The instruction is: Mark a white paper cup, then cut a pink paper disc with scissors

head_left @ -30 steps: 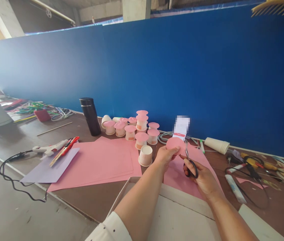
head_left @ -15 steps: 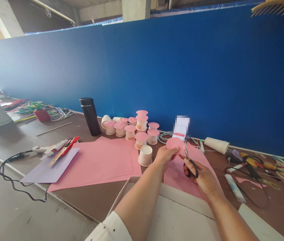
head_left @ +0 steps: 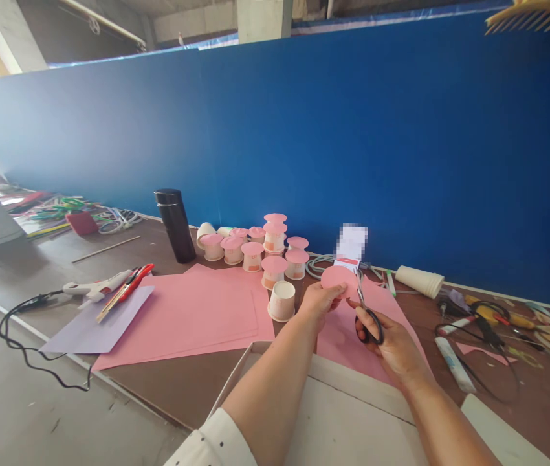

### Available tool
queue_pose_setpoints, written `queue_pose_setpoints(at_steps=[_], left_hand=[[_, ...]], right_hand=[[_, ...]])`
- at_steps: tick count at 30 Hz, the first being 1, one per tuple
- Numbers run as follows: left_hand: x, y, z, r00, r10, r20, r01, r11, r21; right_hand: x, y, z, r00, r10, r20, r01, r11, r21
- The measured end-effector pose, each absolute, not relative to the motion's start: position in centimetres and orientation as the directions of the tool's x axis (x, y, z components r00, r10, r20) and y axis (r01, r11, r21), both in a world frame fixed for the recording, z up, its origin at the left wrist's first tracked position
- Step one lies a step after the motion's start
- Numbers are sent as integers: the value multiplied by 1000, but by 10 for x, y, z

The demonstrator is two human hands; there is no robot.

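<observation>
Between thumb and fingers, my left hand [head_left: 322,300] pinches a round piece of pink paper [head_left: 339,278]. My right hand [head_left: 391,343] grips black-handled scissors [head_left: 373,325], their blades pointing up along the right edge of the pink disc. Below both hands lies a sheet of pink paper [head_left: 352,343]. Just left of my left hand stands an upside-down paper cup [head_left: 282,301] with a bare base. Behind it, several upturned cups carry pink discs [head_left: 274,264], and some are stacked. How far the blades are apart is hard to make out.
Larger pink sheets [head_left: 207,310] and a lilac sheet [head_left: 105,323] lie left, with a glue gun [head_left: 98,286] and a red cutter [head_left: 127,291]. A black flask [head_left: 175,226] stands behind them. Nested paper cups [head_left: 419,281], cables and a marker [head_left: 454,364] lie right. A shallow tray [head_left: 352,414] is nearest me.
Almost nothing differs. The pink disc and scissor blades have shifted very slightly; both hands keep their holds.
</observation>
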State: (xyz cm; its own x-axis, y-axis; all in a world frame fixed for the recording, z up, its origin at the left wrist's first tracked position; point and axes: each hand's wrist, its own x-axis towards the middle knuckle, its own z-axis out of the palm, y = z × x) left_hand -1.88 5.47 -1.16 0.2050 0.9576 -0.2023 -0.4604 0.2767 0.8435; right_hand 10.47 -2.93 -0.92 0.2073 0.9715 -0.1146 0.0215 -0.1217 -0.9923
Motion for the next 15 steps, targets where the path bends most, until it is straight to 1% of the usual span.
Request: queue_pose_setpoints(at_steps=[4,15], left_hand=[[-19,55,-12,205,958,-201,-461,276,844],[-19,56,-11,184,957,-225,-485,288,826]], right_hand=[[103,-30,-4,231,965,-127,35,-138,-990],[106,-29,-10,212,969,-127,52,-141,-989]])
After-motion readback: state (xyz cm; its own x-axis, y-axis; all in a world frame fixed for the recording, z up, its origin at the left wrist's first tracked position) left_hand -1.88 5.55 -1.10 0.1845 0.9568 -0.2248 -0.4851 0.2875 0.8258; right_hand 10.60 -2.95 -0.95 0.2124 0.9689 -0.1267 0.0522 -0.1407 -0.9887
